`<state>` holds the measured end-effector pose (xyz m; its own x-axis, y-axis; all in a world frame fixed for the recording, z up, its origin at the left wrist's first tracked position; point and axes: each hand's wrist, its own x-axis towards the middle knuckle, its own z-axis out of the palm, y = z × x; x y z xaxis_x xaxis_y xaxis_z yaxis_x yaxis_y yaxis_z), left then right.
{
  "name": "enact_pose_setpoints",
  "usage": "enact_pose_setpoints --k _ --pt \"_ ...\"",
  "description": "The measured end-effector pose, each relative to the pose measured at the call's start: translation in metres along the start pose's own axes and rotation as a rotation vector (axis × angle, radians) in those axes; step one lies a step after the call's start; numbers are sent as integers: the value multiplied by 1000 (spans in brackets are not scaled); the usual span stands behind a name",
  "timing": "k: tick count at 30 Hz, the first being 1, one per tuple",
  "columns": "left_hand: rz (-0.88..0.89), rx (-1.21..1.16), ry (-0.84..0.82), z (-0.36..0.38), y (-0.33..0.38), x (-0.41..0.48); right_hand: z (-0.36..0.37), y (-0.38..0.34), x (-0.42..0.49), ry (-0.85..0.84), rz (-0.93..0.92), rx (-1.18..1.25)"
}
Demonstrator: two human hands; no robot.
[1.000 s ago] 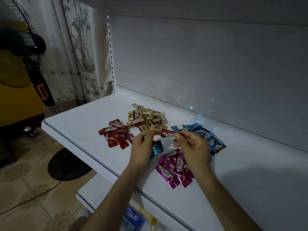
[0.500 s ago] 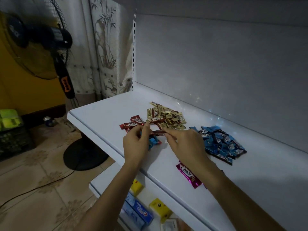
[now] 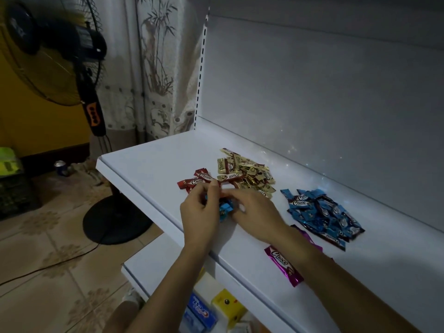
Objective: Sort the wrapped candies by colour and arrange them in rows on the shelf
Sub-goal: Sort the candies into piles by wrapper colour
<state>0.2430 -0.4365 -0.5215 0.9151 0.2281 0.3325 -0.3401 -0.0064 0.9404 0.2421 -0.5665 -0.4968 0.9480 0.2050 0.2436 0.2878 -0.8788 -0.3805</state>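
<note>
**As the red candy reaches its pile, colour sorting looks nearly done; rows not started**

Red candy [image 3: 224,194] is pinched between both hands, low over the shelf [image 3: 153,164], right at the near edge of the red pile [image 3: 195,181]. A second ago the same candy was held further right, above the magenta candies and near the blue pile [image 3: 322,212]. Both hands have since carried it left. Reads as a delivery: a stray red going home.

Hands:
- Left hand [image 3: 200,213]: thumb and forefinger closed on the candy's left end, other fingers curled under.
- Right hand [image 3: 255,216]: fingertips closed on the right end, remaining fingers loosely bent. Neither hand is spread.
- A blue candy [image 3: 225,209] sits just below and between the hands, against the left hand's curled fingers. Can't tell whether it is held or lying on the shelf. It was beside that hand a second ago too, so probably carried along.

Outward:
- Gold pile [image 3: 247,173] sits just behind the red pile, with one dark red wrapper [image 3: 229,176] lying at its near edge. Likely still missorted.
- Blue pile is well to the right.
- One magenta candy [image 3: 283,265] lies near the shelf's front edge beside the right forearm. The rest of the magenta is mostly hidden behind that arm.

Judgement: colours are in loose heaps, not rows. Likely next steps are to drop the red, return the blue stray, clear the gold pile's edge, then start lining up.
</note>
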Motion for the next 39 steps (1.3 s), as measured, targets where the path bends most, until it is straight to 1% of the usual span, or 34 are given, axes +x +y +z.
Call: enact_pose_setpoints --k 3,4,5,9,10,13,15,17,18,20,21,22,23,24,26,29,31,34,38,39 --pt "4 57 -20 2 0 3 -10 16 16 189 30 -60" --pt "1 82 -25 3 0 3 -13 23 22 211 32 -122" --pt "-2 99 -31 4 -1 4 -13 28 29 192 32 -189" --pt "15 121 -56 6 -2 4 0 39 46 2 -21 -405" --pt "21 122 -55 6 -3 4 3 43 48 -15 -16 -442" --pt "17 108 -53 4 -2 4 8 54 54 10 26 -457" --pt "30 92 -57 4 -1 4 7 58 55 41 13 -435" --pt "33 79 -60 4 0 5 3 55 51 124 1 -340" --pt "28 74 -58 5 -1 5 0 49 46 190 10 -241" --pt "22 43 -50 6 -1 5 -11 29 26 286 68 79" --pt "30 26 -41 7 1 4 -18 15 10 264 116 269" --pt "48 9 -33 8 4 2 -24 2 -5 199 152 451" --pt "63 -17 -38 11 8 -1 -29 -8 -21 133 170 588" --pt "65 -57 -53 15 14 -4 -31 -14 -33 89 165 660" --pt "7 -179 -118 25 31 -10 -33 -16 -51 91 127 712" --pt "-203 -355 -306 45 54 -22 -42 -9 -68 185 133 709" --pt "-310 -397 -393 56 59 -30 -50 -3 -80 217 133 689" --pt "-310 -293 -493 70 61 -45 -59 7 -98 287 156 689" --pt "-176 -4 -588 88 67 -54 -62 22 -110 411 232 715" --pt "-171 21 -627 91 72 -54 -63 24 -110 447 247 719"
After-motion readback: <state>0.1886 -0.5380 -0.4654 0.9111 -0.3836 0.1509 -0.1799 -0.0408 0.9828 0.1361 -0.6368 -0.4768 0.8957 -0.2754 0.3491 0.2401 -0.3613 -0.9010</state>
